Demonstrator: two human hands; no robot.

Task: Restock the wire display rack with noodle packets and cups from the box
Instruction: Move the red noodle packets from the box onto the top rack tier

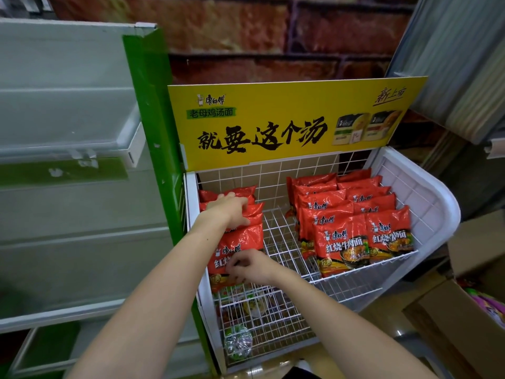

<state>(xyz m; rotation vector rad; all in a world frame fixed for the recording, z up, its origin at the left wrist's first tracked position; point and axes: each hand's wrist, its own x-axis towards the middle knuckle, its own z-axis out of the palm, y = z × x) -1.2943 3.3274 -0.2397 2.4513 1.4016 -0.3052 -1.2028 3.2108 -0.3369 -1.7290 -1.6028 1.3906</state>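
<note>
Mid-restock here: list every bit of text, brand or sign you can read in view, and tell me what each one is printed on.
"康师傅": yellow sign, top left, by the chef logo.
"老母鸡汤面": green label under that brand.
"就要这个汤": large black brushed characters across the sign.
"新上市": sign's top right corner.
"康师傅" and "红烧牛肉面": front red packets on the right of the wire rack.
Small round badges on the packets, and printing on items on the lower shelf: too blurred to read.
</note>
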